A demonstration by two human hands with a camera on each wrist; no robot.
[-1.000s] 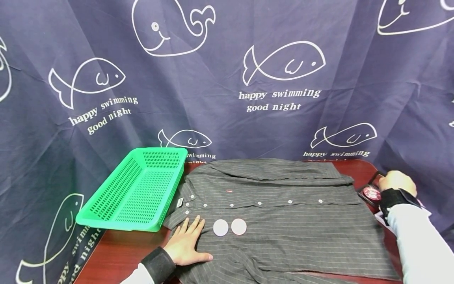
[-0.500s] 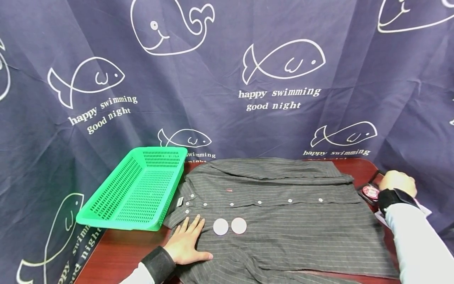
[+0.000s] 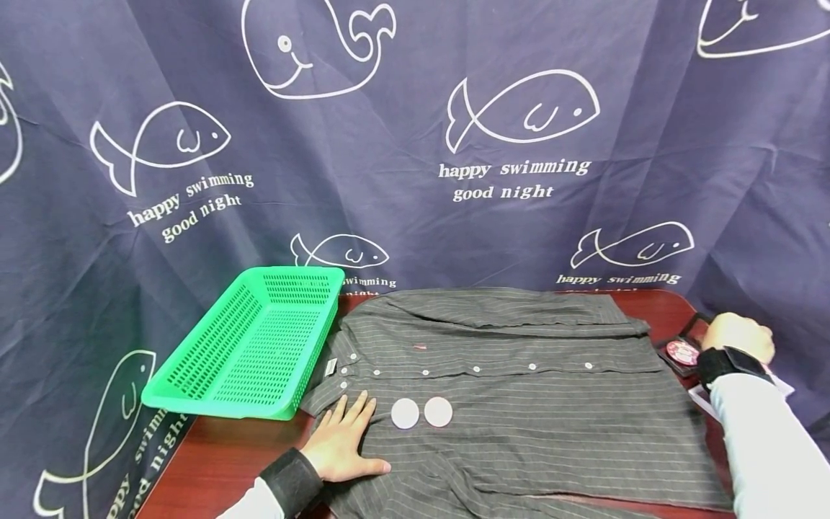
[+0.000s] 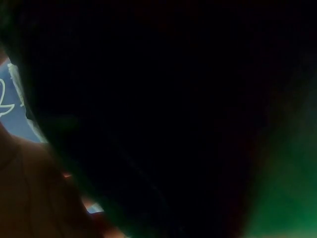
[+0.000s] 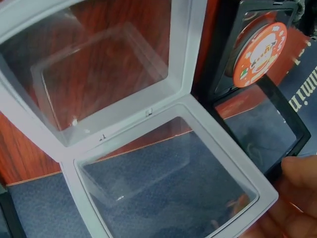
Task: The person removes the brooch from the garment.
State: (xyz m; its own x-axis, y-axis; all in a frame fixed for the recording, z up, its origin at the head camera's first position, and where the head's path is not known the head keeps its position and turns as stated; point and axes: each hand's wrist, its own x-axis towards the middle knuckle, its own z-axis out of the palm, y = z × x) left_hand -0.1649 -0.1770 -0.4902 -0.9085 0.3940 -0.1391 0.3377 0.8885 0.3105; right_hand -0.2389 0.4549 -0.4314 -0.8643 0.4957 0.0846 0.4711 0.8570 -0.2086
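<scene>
A grey striped shirt (image 3: 519,404) lies spread flat on the dark red table (image 3: 220,461). My left hand (image 3: 340,443) rests flat on its near left part, fingers straight. Just right of it two white discs (image 3: 405,413) (image 3: 438,411) lie on the cloth. My right hand (image 3: 735,335) is curled at the table's far right edge, at an open black case (image 3: 671,360) that holds a red round badge (image 3: 682,352). In the right wrist view my fingertips (image 5: 299,171) lie on the corner of the black case's lid (image 5: 292,129), below the red badge (image 5: 260,49). The left wrist view is dark.
A green plastic basket (image 3: 220,411) stands at the table's left, beside the shirt's collar. An open clear case with a white frame (image 5: 198,119) lies next to the black one, and my arm hides most of it in the head view. A navy fish-print curtain (image 3: 415,144) hangs behind.
My right hand has shifted slightly to the right at the black case. The left hand, discs and shirt have not moved.
</scene>
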